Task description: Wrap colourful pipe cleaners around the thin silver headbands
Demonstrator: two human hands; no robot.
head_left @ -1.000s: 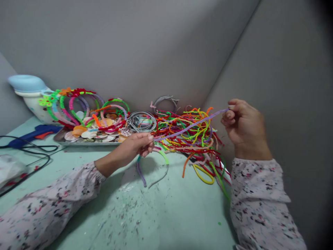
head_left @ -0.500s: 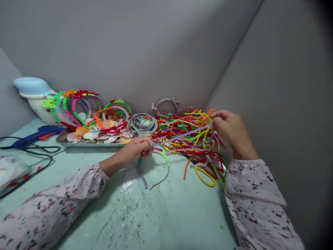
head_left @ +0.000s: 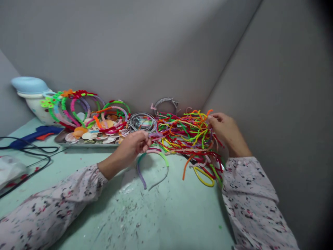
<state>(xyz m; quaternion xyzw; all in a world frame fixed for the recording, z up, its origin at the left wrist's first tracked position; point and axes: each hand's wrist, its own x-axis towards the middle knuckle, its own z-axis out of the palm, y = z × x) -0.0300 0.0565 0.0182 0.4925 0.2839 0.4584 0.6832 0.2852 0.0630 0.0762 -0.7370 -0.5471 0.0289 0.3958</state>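
Observation:
My left hand [head_left: 138,143] is closed in a pinch on a purple pipe cleaner [head_left: 156,134], whose free part reaches over the left edge of a tangled heap of pipe cleaners [head_left: 186,130]. At the heap's right side my right hand [head_left: 221,126] has its thumb and fingers pinched together beside yellow and orange strands. What lies between those fingertips cannot be made out. Below my left hand, a headband [head_left: 166,160] rests on the table, partly wrapped in purple, teal, pink and green, with a bare grey end.
A metal tray [head_left: 85,145] of seashells bears several wrapped headbands [head_left: 75,111]. Bare grey headbands [head_left: 142,122] lie beside it. At left are a blue glue gun [head_left: 33,135], a black cable [head_left: 48,158] and a blue-lidded bottle [head_left: 32,93]. Grey walls close off the back and right.
The purple pipe cleaner was stretched between both hands; now it stays only with my left hand, its far end away from my right. My right hand has shifted slightly left.

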